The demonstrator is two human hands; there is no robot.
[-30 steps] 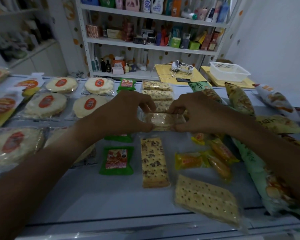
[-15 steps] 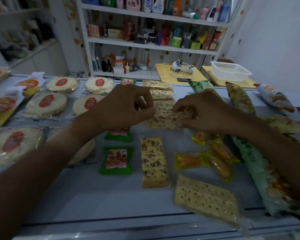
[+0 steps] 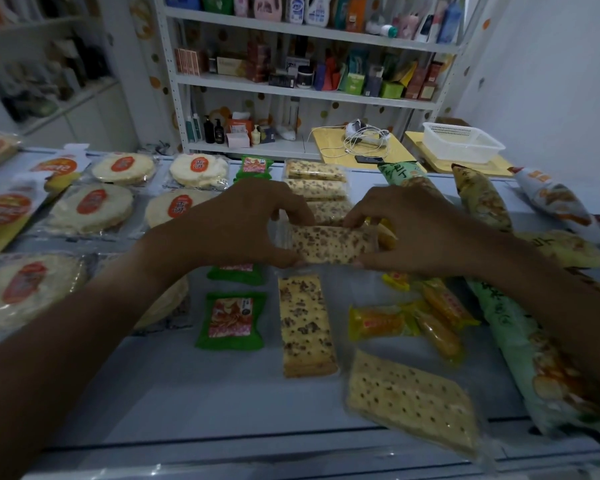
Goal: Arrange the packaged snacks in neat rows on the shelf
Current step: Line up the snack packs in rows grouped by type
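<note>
Nearest on the smooth pale shelf (image 3: 222, 393) lies a flat rectangular dotted cracker pack (image 3: 413, 400) in glossy clear film, set at an angle. Beyond it sit a long speckled cracker slab (image 3: 305, 323), a crinkled green sachet (image 3: 231, 320) and shiny yellow-orange wrapped sticks (image 3: 406, 320). Above these, the left hand (image 3: 236, 226) and right hand (image 3: 406, 226) each have a pinching grip on one end of a speckled cracker packet (image 3: 329, 244), held crosswise just in front of three similar stacked packets (image 3: 317, 187). Round pale discs (image 3: 94, 207) in clear wrap lie left; a white lattice basket (image 3: 461, 142) stands far right.
</note>
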